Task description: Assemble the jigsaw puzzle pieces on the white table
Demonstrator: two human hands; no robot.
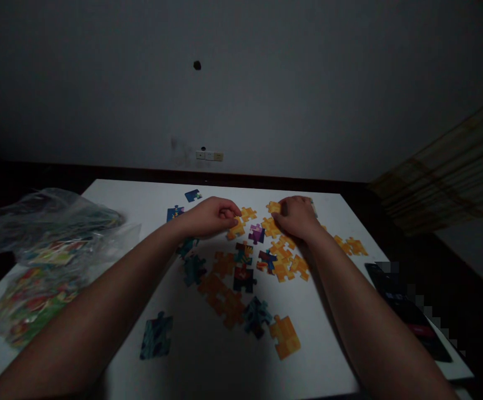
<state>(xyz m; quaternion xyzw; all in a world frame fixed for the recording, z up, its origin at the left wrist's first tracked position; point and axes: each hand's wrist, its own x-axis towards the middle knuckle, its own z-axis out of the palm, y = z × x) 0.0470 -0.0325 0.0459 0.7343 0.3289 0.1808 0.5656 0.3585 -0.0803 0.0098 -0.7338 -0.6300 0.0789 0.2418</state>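
Observation:
My left hand (214,215) is closed, its fingers curled with the tips at a yellow jigsaw puzzle piece (237,229). Another yellow piece (248,213) lies just beyond it. On the right, my right hand (298,215) rests low over the yellow pieces, thumb and forefinger around a yellow puzzle piece (273,207); its other fingers are partly hidden. Joined yellow pieces (282,255) spread below that hand. Between my hands lies a purple piece (257,234). Nearer me are dark picture pieces (243,278), orange pieces (225,297) and a teal piece (157,336).
Clear plastic bags (44,222) with colourful pieces (37,300) cover the left of the white table (208,372). A dark flat device (408,311) lies at the right edge. Behind the table stands a wall (287,111) with sockets (209,156); a curtain (445,166) hangs right.

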